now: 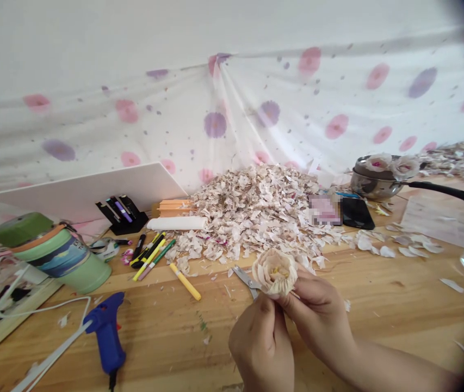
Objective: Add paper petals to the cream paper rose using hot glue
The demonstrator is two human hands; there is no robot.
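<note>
Both my hands are raised over the wooden table at lower centre. My right hand [317, 316] pinches the base of a cream-pink handmade petal flower [274, 272] with a yellowish centre. My left hand [261, 345] sits just below the flower, its fingertips near the base. Small metal scissors [247, 281] stick out from between my hands, blades pointing up and left, and they seem held by my left hand. Their handles are hidden behind my fingers.
A large heap of loose petals [252, 212] lies beyond my hands. A blue glue gun [107, 332] rests to the left, near a green tumbler [58, 256], a yellow marker [185, 281] and other pens. Farther right stands a steel pan [374, 182] holding flowers.
</note>
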